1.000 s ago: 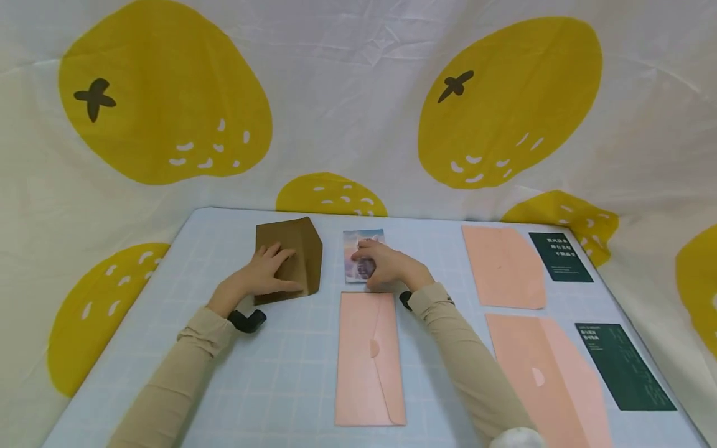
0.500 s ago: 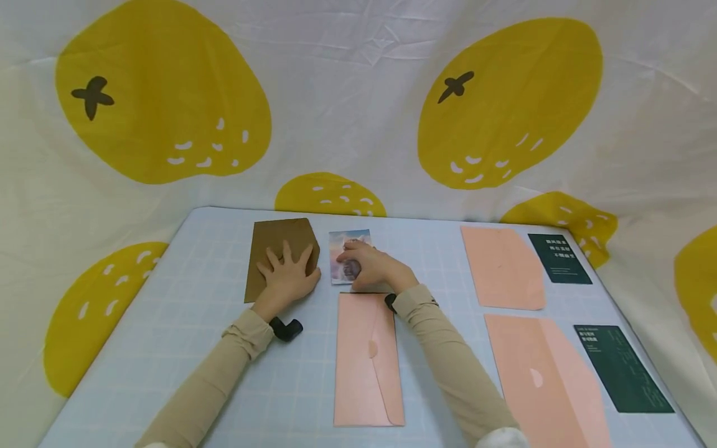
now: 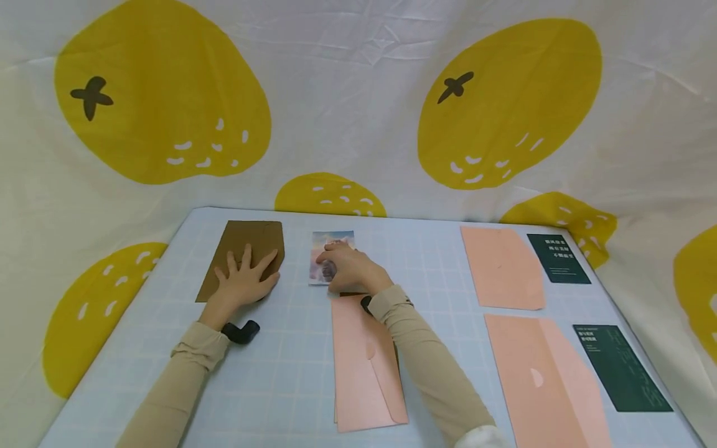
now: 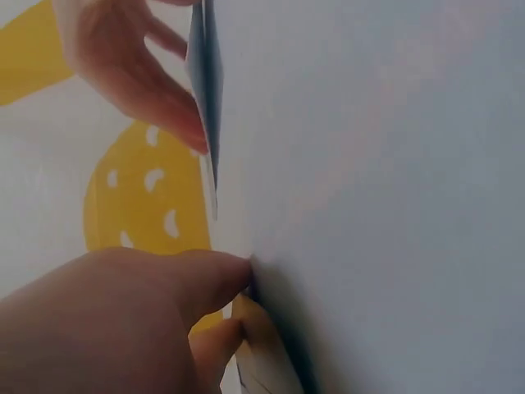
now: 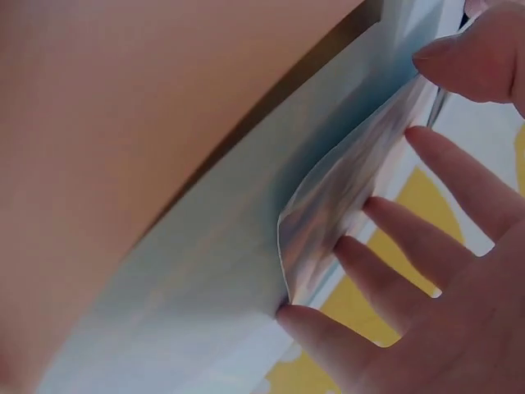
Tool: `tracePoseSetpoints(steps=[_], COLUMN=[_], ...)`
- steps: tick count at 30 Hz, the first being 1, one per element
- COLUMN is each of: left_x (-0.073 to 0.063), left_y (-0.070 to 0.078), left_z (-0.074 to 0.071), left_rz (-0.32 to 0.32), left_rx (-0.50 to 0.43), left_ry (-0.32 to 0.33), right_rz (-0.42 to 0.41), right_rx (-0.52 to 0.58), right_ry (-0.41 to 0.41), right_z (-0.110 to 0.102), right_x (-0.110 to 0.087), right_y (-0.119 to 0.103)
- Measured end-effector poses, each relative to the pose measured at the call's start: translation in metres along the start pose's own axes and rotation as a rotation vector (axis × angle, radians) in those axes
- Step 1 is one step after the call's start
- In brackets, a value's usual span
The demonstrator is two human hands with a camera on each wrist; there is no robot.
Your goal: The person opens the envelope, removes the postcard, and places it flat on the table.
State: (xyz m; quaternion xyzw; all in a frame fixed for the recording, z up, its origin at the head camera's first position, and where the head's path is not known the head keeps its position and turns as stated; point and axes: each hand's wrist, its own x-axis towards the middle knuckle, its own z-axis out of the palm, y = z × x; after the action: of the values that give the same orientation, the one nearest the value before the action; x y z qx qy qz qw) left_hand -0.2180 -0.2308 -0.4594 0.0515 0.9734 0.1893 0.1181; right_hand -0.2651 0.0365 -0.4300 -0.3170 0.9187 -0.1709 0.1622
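My left hand (image 3: 242, 285) lies with spread fingers on a brown envelope (image 3: 254, 233) at the table's far left. In the left wrist view its thumb (image 4: 221, 275) touches down beside the brown paper (image 4: 267, 341). My right hand (image 3: 354, 267) rests on a small picture card (image 3: 316, 246) at the far middle. Seen from the right wrist, the extended fingers (image 5: 385, 279) touch the card (image 5: 328, 213), whose edge bows up off the table. A pink envelope (image 3: 364, 373) lies just nearer, partly under my right wrist, slightly turned, with another pink edge beneath and a dark strip at its top.
On the right lie two more pink envelopes, a far one (image 3: 501, 267) and a near one (image 3: 549, 386). Beside each lies a dark green card, one far (image 3: 558, 258) and one near (image 3: 622, 367). A fruit-printed cloth (image 3: 358, 93) hangs behind the pale table (image 3: 269, 398).
My left hand spread onto the brown envelope, then slid it left. My right hand moved left with the picture card. The middle pink envelope shifted and turned slightly, showing a layer beneath.
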Motion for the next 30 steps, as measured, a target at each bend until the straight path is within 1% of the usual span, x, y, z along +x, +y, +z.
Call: tracePoseSetpoints(steps=[4,9,16,22,25,30], left_x=[-0.003,-0.005,-0.006,-0.006,-0.005,-0.004], left_y=[-0.015,-0.026,-0.03,-0.035,-0.04,-0.044], left_z=[-0.009,-0.016,-0.022,-0.023,-0.022,-0.022], left_rz=[0.011,0.002,-0.016,-0.029,-0.031,-0.025], left_rx=[-0.023,-0.047,-0.054,-0.046,-0.049,-0.049], left_ry=[-0.023,-0.026,-0.014,-0.01,-0.01,-0.001], right_rz=[0.024,0.035,0.046,0.052,0.04,0.011], right_rx=[0.006,0.0,-0.037,-0.045,-0.043,-0.028], right_ry=[0.003,0.004,0.022,0.075,0.098,0.108], right_z=[0.003,0.008,0.015,0.023,0.028,0.032], right_x=[0.006,0.016,0.032,0.041,0.045,0.051], right_y=[-0.01,-0.023,-0.04,-0.051,-0.055,-0.062])
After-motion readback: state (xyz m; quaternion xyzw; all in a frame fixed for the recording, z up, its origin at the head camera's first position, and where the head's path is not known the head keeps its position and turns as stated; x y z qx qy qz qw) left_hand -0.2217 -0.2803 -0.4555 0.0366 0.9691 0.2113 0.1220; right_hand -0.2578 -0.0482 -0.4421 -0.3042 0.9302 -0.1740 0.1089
